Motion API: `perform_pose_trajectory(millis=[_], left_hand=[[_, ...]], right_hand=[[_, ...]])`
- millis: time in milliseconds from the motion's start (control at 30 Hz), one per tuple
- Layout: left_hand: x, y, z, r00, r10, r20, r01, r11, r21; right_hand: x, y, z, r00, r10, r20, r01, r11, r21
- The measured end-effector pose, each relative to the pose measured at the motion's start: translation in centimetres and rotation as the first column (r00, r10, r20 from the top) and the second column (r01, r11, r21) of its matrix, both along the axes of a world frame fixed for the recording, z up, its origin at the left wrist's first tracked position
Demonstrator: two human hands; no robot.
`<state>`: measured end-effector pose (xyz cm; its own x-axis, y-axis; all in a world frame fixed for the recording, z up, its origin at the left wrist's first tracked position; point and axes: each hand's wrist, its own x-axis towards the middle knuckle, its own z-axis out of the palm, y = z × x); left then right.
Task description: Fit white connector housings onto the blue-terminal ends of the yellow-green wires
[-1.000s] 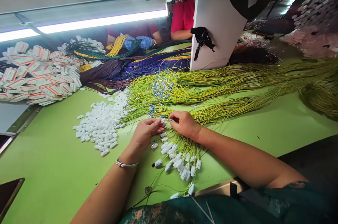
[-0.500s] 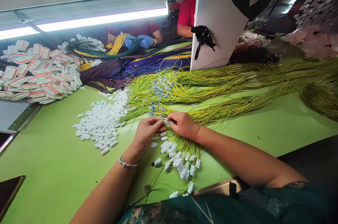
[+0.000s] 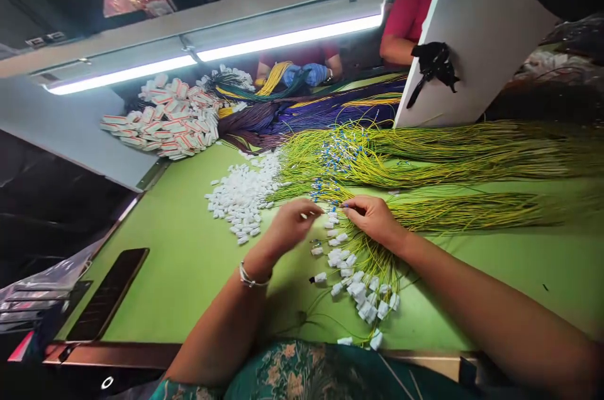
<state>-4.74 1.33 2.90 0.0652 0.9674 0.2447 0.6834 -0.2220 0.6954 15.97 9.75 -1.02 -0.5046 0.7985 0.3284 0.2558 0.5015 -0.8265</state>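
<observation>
Between thumb and forefinger, my right hand (image 3: 372, 219) pinches a yellow-green wire near its blue-tipped end. To its left, my left hand (image 3: 293, 224) has its fingers curled and the tips drawn together; it is slightly blurred, and whatever sits between the tips is too small to make out. White plastic connectors (image 3: 363, 293) on wires fan out below my right hand. Just beyond both hands lies a bundle of yellow-green wires (image 3: 453, 211) with blue and white terminals (image 3: 337, 151). A pile of loose white connectors (image 3: 240, 195) is left of the wires.
Red-striped white blocks (image 3: 174, 120) are heaped at the back left, beside purple wires (image 3: 302, 117). A phone (image 3: 108, 293) lies on the green table (image 3: 174, 274). Behind a white panel (image 3: 472, 54), a co-worker's black-gloved hand (image 3: 434, 66) shows; another person's blue-gloved hands (image 3: 302, 75) hold wires.
The camera view has swung left, so everything appears farther right and the phone shows fully. My left hand has drawn away from my right, widening the gap between their fingertips.
</observation>
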Motion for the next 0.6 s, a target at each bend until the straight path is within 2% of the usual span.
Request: perform_pose_trajectory(millis=[67, 100, 167, 233, 333, 400, 500, 567, 600], left_hand=[[-3.8, 0.0, 0.2, 0.937, 0.334, -0.107, -0.335, 0.942, 0.01], [-5.5, 0.1, 0.1, 0.887, 0.439, -0.146, -0.446, 0.895, -0.015], [-8.1, 0.2, -0.4, 0.838, 0.496, -0.229, -0.523, 0.849, -0.076], [-9.0, 0.4, -1.1, 0.82, 0.462, -0.337, -0.517, 0.851, -0.09], [-8.2, 0.7, -1.7, 0.773, 0.369, -0.516, -0.45, 0.893, -0.035], [-7.6, 0.8, -1.6, 0.751, 0.328, -0.573, -0.41, 0.912, -0.016], [-7.4, 0.5, -0.7, 0.781, 0.346, -0.521, -0.407, 0.913, -0.003], [-7.2, 0.2, 0.1, 0.832, 0.414, -0.37, -0.444, 0.896, 0.004], [-6.8, 0.1, 0.5, 0.864, 0.443, -0.241, -0.46, 0.888, -0.017]], right_hand=[[0.2, -0.1, 0.2, 0.999, 0.033, 0.004, -0.033, 0.999, -0.005], [0.3, -0.1, 0.3, 0.999, 0.049, 0.003, -0.049, 0.999, -0.015], [0.3, -0.1, 0.3, 0.998, 0.067, -0.002, -0.067, 0.997, -0.043], [0.3, -0.1, 0.3, 0.998, 0.063, -0.007, -0.063, 0.995, -0.074], [0.1, -0.1, 0.1, 0.999, 0.034, -0.01, -0.035, 0.995, -0.095], [0.0, -0.1, 0.0, 1.0, 0.024, -0.001, -0.024, 0.996, -0.089], [-0.1, -0.2, -0.1, 1.0, 0.027, 0.006, -0.026, 0.995, -0.093], [-0.1, -0.3, -0.2, 0.999, 0.034, 0.0, -0.033, 0.995, -0.096], [-0.1, -0.3, -0.2, 0.999, 0.036, -0.002, -0.036, 0.995, -0.096]])
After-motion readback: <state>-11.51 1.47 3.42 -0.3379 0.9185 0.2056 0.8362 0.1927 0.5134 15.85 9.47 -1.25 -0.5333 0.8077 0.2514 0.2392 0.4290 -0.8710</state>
